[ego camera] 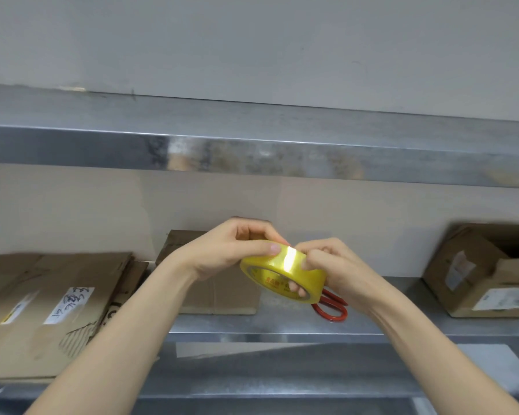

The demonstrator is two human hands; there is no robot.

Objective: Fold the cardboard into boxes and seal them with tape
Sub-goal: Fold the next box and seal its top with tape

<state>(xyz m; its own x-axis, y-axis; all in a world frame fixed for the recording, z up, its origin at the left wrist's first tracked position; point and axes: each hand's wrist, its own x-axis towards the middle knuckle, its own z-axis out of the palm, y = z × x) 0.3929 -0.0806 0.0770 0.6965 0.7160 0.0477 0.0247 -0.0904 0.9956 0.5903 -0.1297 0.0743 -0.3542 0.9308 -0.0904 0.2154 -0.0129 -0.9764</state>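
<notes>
The tape roll [283, 272] is gripped above the steel shelf [282, 324] by the left hand [231, 250]; the right hand [333, 265] picks at it. The free end is best lifted cleanly, before the folded box [219, 292] is sealed

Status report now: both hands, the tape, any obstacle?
Left hand and right hand both grip the yellow tape roll, held in air. Folded box behind. Nothing in the way.
</notes>
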